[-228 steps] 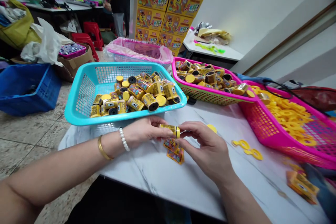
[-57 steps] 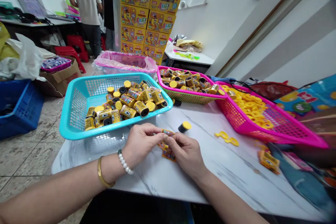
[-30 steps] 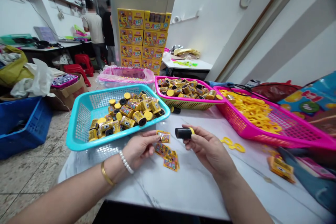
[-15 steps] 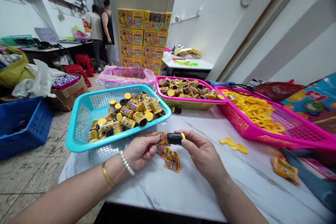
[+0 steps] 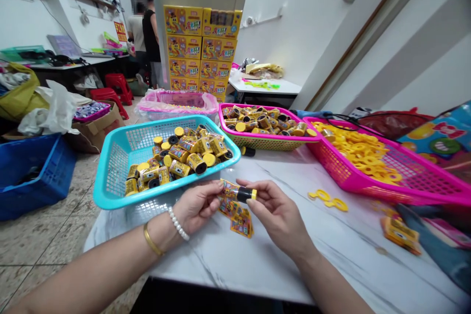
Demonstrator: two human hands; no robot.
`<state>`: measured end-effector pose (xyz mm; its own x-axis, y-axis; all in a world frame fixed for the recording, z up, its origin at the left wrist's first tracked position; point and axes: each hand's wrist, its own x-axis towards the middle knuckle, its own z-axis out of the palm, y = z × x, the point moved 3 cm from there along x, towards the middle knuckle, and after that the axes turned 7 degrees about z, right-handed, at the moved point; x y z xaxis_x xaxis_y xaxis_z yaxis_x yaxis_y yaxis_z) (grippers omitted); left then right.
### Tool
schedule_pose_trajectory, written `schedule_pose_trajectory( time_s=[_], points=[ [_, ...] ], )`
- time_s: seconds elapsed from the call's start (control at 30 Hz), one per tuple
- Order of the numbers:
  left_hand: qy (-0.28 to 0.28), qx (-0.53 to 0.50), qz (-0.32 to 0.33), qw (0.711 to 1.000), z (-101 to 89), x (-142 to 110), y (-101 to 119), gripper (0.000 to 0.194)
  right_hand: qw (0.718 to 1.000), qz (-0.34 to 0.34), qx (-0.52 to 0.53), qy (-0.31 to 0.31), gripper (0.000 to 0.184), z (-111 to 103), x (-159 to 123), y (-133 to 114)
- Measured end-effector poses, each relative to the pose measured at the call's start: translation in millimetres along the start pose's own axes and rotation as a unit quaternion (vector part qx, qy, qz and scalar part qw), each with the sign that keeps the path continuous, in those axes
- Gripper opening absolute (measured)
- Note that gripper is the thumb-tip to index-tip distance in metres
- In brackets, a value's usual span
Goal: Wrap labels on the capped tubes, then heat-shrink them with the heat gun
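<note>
My left hand (image 5: 200, 206) pinches the left end of a yellow printed sleeve (image 5: 230, 189). In my right hand (image 5: 277, 213) is a small black bottle (image 5: 244, 195) with a yellow cap (image 5: 253, 195), gripped between thumb and fingers at the cap end. The sleeve meets the bottle's left end and seems to reach a little way over it. More flat printed sleeves (image 5: 241, 223) lie on the table just below. Beyond my left hand stands a turquoise basket (image 5: 110, 176) with many sleeved bottles (image 5: 180, 153).
A pink basket (image 5: 272, 141) of bottles stands behind; another pink basket (image 5: 353, 184) at right holds yellow rings. Yellow ring pieces (image 5: 327, 200) and a sleeve stack (image 5: 401, 234) lie on the marble-patterned table (image 5: 265, 270). Yellow cartons (image 5: 184, 46) and two people (image 5: 150, 34) are farther back.
The sleeve now covers more of the black bottle, and less black shows between my hands. Both hands stay close together. The two people at the back have shifted.
</note>
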<state>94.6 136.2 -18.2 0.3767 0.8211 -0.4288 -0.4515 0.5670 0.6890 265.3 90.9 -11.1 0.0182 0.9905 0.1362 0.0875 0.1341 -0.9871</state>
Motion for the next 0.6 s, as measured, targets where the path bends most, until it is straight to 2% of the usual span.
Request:
schedule_pose_trajectory(
  time_s=[0.07, 0.2, 0.27, 0.33, 0.43, 0.5, 0.6],
  points=[
    [-0.024, 0.016, 0.017, 0.999, -1.3, -0.5, -0.2, 0.008, 1.0, 0.004, 0.016, -0.004, 0.027, -0.7, 0.8, -1.8],
    [-0.04, 0.054, 0.067, 0.995, -3.3, -3.2, 0.1, 0.032, 0.999, -0.012, 0.026, 0.022, 0.03, -7.4, 1.8, -3.4],
    [-0.037, 0.077, 0.093, 0.992, -3.3, -4.6, 0.8, 0.046, 1.0, -0.019, 0.022, 0.006, 0.028, -8.4, 1.5, -2.9],
    [-0.063, 0.116, 0.097, 0.987, -1.7, -4.8, 0.4, 0.056, 0.999, -0.042, -0.008, -0.023, 0.025, -7.1, 0.7, -3.5],
    [-0.113, 0.197, 0.083, 0.97, -1.2, -2.9, -0.6, 0.057, 0.986, -0.116, -0.116, -0.024, 0.022, -5.1, -1.1, -7.7],
    [-0.122, 0.225, 0.08, 0.963, -3.6, -0.8, -0.2, 0.054, 0.97, -0.161, -0.183, -0.009, 0.023, -4.3, -2.2, -10.1],
    [-0.125, 0.22, 0.064, 0.965, -7.1, 1.8, -1.5, 0.052, 0.956, -0.196, -0.218, 0.002, 0.025, -3.3, -3.9, -9.6]
  ],
)
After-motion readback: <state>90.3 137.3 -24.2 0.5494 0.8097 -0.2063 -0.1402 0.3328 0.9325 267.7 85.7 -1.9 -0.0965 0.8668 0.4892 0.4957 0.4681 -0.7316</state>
